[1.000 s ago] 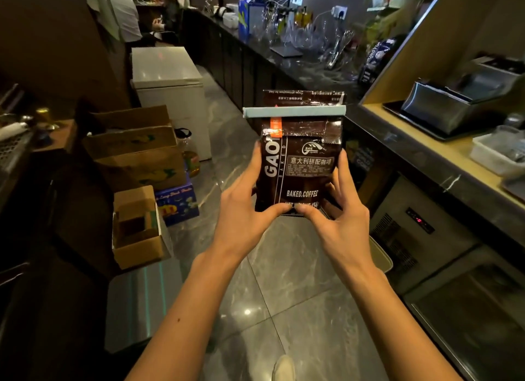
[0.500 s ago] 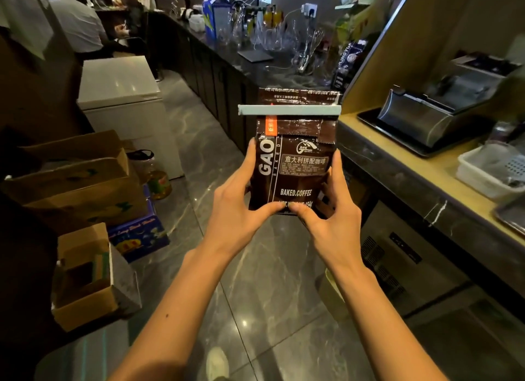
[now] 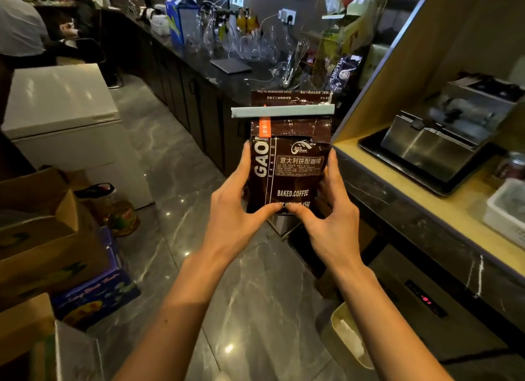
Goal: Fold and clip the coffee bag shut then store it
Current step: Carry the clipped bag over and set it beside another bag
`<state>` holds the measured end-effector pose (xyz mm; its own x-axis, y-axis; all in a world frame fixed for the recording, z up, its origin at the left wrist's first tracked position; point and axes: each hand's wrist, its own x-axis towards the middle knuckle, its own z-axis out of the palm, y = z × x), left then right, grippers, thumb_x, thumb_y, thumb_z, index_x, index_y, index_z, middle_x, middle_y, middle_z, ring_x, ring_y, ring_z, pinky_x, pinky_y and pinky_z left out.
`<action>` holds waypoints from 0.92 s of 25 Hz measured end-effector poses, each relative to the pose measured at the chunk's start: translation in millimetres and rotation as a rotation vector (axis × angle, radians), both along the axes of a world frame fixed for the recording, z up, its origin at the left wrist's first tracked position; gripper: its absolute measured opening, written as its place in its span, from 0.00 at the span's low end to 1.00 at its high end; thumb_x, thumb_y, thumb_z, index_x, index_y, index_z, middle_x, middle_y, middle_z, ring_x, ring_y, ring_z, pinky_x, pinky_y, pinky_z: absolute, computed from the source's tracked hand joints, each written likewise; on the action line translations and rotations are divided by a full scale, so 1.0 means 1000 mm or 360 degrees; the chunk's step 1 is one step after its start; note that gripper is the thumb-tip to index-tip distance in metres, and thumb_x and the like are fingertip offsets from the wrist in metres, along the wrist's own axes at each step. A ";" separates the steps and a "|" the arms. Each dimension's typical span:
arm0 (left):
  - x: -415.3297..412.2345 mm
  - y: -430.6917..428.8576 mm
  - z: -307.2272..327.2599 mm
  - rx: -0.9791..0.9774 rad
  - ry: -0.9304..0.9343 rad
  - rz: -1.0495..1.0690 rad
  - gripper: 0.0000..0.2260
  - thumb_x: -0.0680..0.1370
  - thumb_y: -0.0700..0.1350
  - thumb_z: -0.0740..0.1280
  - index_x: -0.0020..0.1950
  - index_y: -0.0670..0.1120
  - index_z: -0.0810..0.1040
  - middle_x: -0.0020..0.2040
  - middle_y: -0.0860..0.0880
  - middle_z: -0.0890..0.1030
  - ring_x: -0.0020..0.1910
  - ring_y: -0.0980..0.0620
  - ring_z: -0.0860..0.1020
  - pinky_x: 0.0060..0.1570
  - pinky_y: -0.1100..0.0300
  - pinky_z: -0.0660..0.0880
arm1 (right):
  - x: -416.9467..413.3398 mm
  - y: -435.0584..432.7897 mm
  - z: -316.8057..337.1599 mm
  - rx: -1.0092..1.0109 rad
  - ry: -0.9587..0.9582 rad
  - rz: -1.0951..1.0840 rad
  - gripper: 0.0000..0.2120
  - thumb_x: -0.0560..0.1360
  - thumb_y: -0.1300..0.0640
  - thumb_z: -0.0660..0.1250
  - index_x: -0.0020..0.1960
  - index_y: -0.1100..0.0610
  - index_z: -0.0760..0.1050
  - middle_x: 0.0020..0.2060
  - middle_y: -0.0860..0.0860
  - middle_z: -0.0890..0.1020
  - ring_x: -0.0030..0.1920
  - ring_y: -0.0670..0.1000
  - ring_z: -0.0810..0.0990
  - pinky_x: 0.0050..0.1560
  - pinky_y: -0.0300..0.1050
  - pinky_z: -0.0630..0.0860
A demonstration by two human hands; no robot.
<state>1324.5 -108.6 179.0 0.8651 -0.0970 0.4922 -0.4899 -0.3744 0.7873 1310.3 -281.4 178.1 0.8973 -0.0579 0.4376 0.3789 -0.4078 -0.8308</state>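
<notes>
A dark brown coffee bag (image 3: pixel 289 167) printed "GAO" and "BAKED.COFFEE" stands upright in the air in front of me. Its top is folded over, and a long pale blue-grey clip (image 3: pixel 282 111) lies across the fold, wider than the bag. My left hand (image 3: pixel 235 213) grips the bag's lower left side, thumb under the bottom edge. My right hand (image 3: pixel 326 221) grips the lower right side the same way. The two thumbs almost meet beneath the bag.
A dark counter (image 3: pixel 227 76) with glassware runs back on the right. A yellow-topped shelf (image 3: pixel 426 210) carries a steel machine (image 3: pixel 443 136) and a white basket (image 3: pixel 508 210). Cardboard boxes (image 3: pixel 42 233) and a white chest freezer (image 3: pixel 65 119) stand left. A seated person (image 3: pixel 20 25) is far left.
My view has swung to the right and nearer the counter, so the boxes have slid left. Both hands keep the same hold on the clipped bag.
</notes>
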 end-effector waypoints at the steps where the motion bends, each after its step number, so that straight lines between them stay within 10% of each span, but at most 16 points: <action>1: 0.022 0.006 0.000 -0.0014 0.0009 -0.0018 0.48 0.70 0.45 0.78 0.81 0.51 0.50 0.69 0.68 0.66 0.68 0.68 0.69 0.66 0.70 0.68 | 0.019 0.006 0.002 -0.0009 0.0000 -0.0017 0.47 0.71 0.59 0.76 0.78 0.43 0.49 0.63 0.25 0.65 0.64 0.24 0.66 0.62 0.21 0.63; 14: 0.291 0.002 -0.033 0.0046 0.0105 -0.0083 0.48 0.71 0.46 0.78 0.81 0.51 0.48 0.74 0.52 0.70 0.72 0.58 0.70 0.70 0.53 0.71 | 0.279 0.004 -0.035 0.0163 0.0188 -0.0068 0.49 0.70 0.65 0.75 0.79 0.45 0.48 0.62 0.26 0.66 0.63 0.23 0.66 0.57 0.20 0.66; 23: 0.479 -0.068 -0.022 0.0051 0.0154 -0.0159 0.44 0.73 0.44 0.76 0.81 0.49 0.52 0.71 0.61 0.70 0.68 0.71 0.68 0.65 0.74 0.65 | 0.460 -0.062 -0.036 0.0264 0.0310 -0.0240 0.46 0.70 0.61 0.76 0.78 0.45 0.53 0.57 0.23 0.69 0.60 0.23 0.69 0.59 0.24 0.69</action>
<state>1803.1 -177.1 157.4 0.8936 -0.1994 0.4022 -0.4484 -0.3531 0.8211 1770.0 -343.0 142.1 0.9393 -0.2533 0.2312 0.1510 -0.2998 -0.9420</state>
